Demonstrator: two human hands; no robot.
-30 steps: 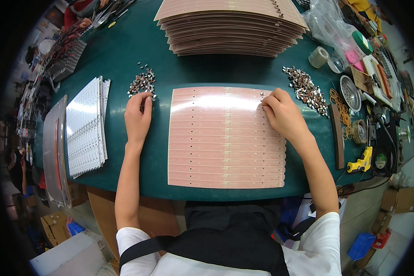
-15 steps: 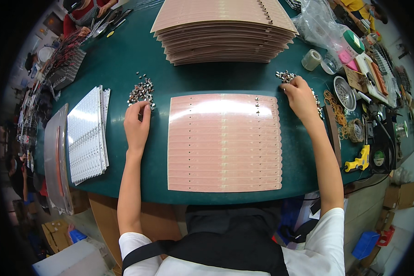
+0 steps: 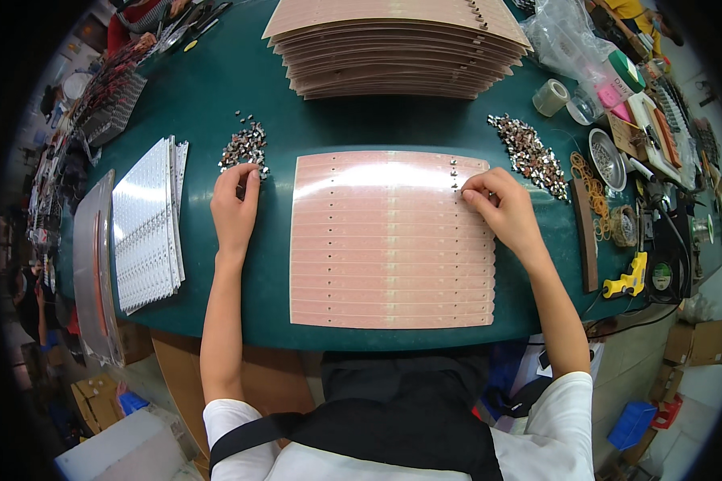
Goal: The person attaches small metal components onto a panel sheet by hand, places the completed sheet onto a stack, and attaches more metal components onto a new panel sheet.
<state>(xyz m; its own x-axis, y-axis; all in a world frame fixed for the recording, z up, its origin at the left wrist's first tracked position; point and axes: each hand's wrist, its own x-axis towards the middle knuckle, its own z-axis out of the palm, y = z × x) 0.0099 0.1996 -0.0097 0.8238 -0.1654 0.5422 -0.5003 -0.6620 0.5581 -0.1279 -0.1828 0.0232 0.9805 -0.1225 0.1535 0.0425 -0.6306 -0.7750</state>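
Observation:
A pink panel sheet (image 3: 393,264), scored into several strips with small holes, lies flat in front of me. At its upper right, three small metal parts (image 3: 454,174) stand in a column. My right hand (image 3: 501,210) is over the panel's right edge, thumb and forefinger pinched just below that column; whatever they hold is too small to make out. My left hand (image 3: 235,210) rests at the near edge of the left pile of small metal parts (image 3: 245,147), fingers curled and thumb close to the forefinger, their tips partly hidden. Another pile of such parts (image 3: 529,156) lies beyond my right hand.
A tall stack of pink panels (image 3: 393,68) stands at the back. White strip boards (image 3: 148,228) lie at left. Along the right are a tape roll (image 3: 551,99), a metal dish (image 3: 607,159), rubber bands (image 3: 583,172), a dark bar (image 3: 584,236) and a yellow glue gun (image 3: 627,276).
My right hand has moved from the right pile toward me and left, onto the panel's upper right. My left hand stays by its pile. The view has shifted slightly.

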